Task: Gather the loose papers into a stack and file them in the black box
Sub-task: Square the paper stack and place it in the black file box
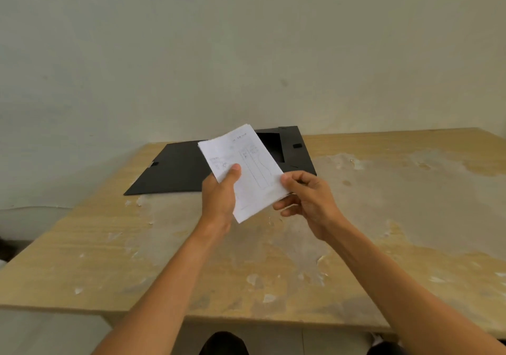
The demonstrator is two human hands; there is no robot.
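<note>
I have the stack of papers [246, 171] up in the air above the counter [383, 217], held between both hands and tilted so its top corner leans toward the far edge. My left hand [219, 196] grips the stack's left side, thumb pressed flat on the top sheet and the other fingers hidden behind it. My right hand [306, 198] pinches the right edge near the lower corner, thumb on top, fingers curled underneath. The top sheet carries faint handwriting and ruled lines that look like a table; I cannot read any of it. The edges of the sheets sit close together, with a slight fan showing at the top corner.

The black box [290, 149] lies open behind the papers at the far edge of the counter, close to the wall [246, 39]. Its tray part sits to the right, with a dark recess visible inside, and its lid flap [169, 171] is spread flat on the counter to the left, reaching toward the far left corner. The papers overlap the box in my view but are raised above it, not touching.

The counter's wooden surface is worn, with pale patches and flaking spots across the middle and right side.
</note>
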